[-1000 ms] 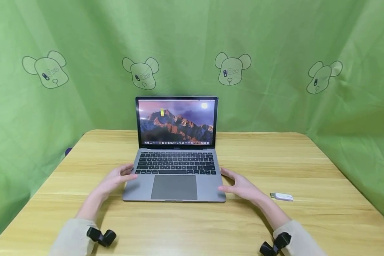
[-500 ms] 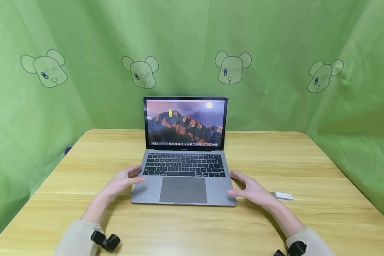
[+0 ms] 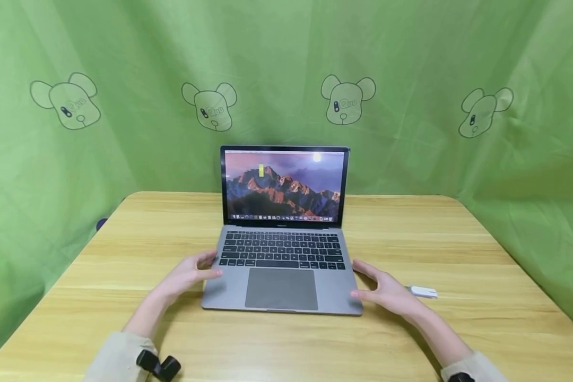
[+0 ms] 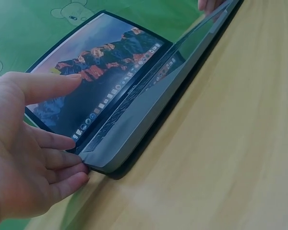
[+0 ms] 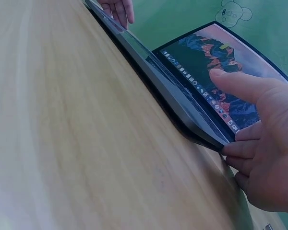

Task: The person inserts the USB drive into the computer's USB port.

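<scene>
An opened grey laptop point(image 3: 281, 289) stands on the wooden table, its lit screen showing a mountain picture. My left hand point(image 3: 189, 273) is at its left side; in the left wrist view the fingertips point(image 4: 81, 175) meet the side edge low down, and the thumb is held out above the palm rest. Mirroring it, my right hand point(image 3: 384, 292) has its fingers point(image 5: 240, 151) against the right edge, thumb raised over the deck. Neither thumb presses down on the laptop. Just beyond the right wrist lies a white USB stick point(image 3: 424, 292), its metal plug partly hidden by that hand.
The table point(image 3: 286, 350) has rounded far corners. Behind it hangs a green curtain point(image 3: 277, 58) printed with bear heads. A black camera point(image 3: 158, 366) is strapped at the left sleeve, and another one sits partly in frame at the right sleeve.
The laptop has slid to the right and slightly nearer, turning a little, with both hands moving along at its sides. The right hand now covers part of the USB stick's plug.
</scene>
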`<state>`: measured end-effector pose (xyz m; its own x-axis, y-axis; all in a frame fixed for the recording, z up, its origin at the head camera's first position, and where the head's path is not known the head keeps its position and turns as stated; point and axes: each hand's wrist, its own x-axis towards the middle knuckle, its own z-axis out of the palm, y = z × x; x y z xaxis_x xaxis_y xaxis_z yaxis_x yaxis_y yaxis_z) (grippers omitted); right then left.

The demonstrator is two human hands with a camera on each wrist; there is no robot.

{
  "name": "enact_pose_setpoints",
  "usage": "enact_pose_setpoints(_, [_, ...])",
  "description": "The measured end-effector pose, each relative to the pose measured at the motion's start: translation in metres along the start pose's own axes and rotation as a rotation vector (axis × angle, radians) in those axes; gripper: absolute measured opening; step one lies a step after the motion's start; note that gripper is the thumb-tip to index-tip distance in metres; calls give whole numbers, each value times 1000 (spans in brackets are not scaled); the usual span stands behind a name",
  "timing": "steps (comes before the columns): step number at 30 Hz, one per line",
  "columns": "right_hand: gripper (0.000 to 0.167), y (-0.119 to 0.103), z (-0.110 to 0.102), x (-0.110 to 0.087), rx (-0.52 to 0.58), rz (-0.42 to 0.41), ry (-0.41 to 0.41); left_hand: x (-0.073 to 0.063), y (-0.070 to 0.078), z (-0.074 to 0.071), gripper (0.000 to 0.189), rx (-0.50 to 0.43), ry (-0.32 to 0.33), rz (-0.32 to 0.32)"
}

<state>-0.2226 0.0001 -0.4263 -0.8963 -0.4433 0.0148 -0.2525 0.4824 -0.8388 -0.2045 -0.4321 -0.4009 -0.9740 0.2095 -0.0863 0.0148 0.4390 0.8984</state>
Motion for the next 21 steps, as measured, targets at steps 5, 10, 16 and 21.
enact_pose_setpoints(5, [84,0,0,0,-21,15,-2,-1,1,2,77,-6,-9,7])
enact_pose_setpoints(10, [84,3,2,0,-10,26,-3,-1,1,4,76,5,2,-6])
enact_pose_setpoints(16, [83,5,1,1,-14,21,-1,-1,1,4,77,11,-2,-4])
enact_pose_setpoints(21, [82,6,1,3,-9,11,-6,0,-1,1,77,29,-7,12])
